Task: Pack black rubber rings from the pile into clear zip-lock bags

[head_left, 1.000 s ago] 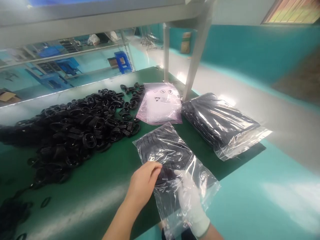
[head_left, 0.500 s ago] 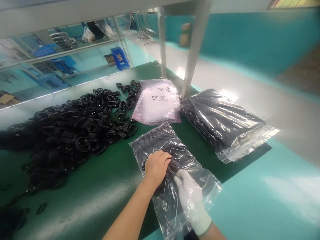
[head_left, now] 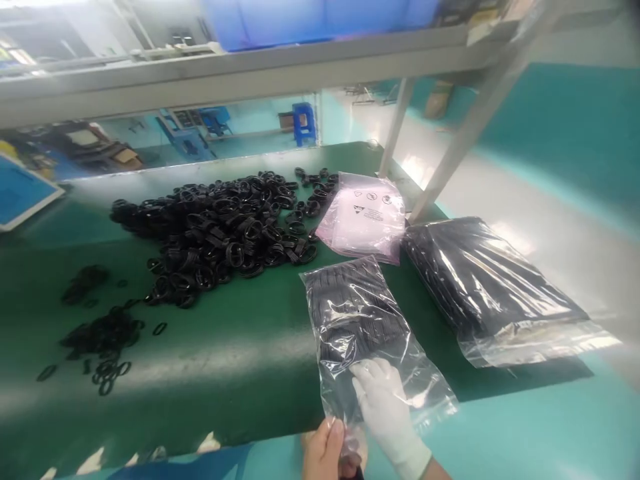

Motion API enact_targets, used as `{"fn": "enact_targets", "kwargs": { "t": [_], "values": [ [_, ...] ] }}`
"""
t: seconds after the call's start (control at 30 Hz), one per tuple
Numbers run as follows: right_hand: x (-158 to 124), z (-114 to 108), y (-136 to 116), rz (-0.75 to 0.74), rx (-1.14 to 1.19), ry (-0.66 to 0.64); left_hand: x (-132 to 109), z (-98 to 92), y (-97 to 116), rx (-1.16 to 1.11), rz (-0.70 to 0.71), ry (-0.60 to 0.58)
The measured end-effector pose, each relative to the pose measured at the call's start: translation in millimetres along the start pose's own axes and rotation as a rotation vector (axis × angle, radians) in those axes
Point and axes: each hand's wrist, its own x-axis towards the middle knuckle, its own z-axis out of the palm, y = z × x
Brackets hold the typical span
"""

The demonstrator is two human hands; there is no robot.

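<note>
A clear plastic bag (head_left: 360, 327) filled with black rubber rings lies on the green table (head_left: 225, 360) near its front edge. My right hand (head_left: 385, 407), in a white glove, rests flat on the bag's lower part, fingers stretched out. My bare left hand (head_left: 327, 453) is at the bag's open bottom edge, fingers pinched on the plastic just off the table's edge. A large heap of loose black rings (head_left: 220, 230) covers the table's middle, well left of both hands.
A stack of pink bags (head_left: 367, 217) lies behind the clear bag. A bigger filled clear bag (head_left: 485, 287) sits at the table's right end. Small clumps of rings (head_left: 103, 333) lie at left. Metal frame legs (head_left: 450, 160) rise at back right; a shelf runs overhead.
My left hand has pulled back from the middle of the bag to its open bottom edge and pinched it. The camera has swung left; the gloved hand stays on the bag.
</note>
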Motion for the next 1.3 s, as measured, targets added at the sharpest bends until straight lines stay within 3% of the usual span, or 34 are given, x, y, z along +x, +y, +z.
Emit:
{"fn": "enact_targets", "kwargs": {
  "t": [0.1, 0.27, 0.47, 0.63, 0.83, 0.97, 1.13, 1.3],
  "values": [
    [6, 3, -1, 0.007, -0.037, 0.025, 12, 5.7, -11, -0.164, -0.015, -0.013],
    [5, 1, -3, -0.076, -0.036, 0.025, 15, 8.6, -20, -0.25, -0.024, -0.034],
    [10, 7, -8, -0.076, -0.07, 0.014, 17, 10.9, -16, -0.247, -0.005, -0.079],
    [1, 22, -5, -0.23, -0.024, 0.018, 18, 9.3, -17, -0.262, -0.041, -0.097],
    [3, 34, -5, -0.166, -0.079, 0.039, 20, 7.6, -15, -0.242, -0.03, -0.15],
    [4, 33, -5, -0.292, -0.01, 0.033, 21, 4.9, -15, -0.228, -0.043, -0.18],
    [13, 34, -14, -0.166, 0.039, -0.014, 23, 0.1, -16, -0.162, -0.032, -0.183],
    [14, 32, -17, -0.211, 0.054, -0.008, 23, -0.9, -16, -0.133, -0.011, -0.215]
  ]
}}
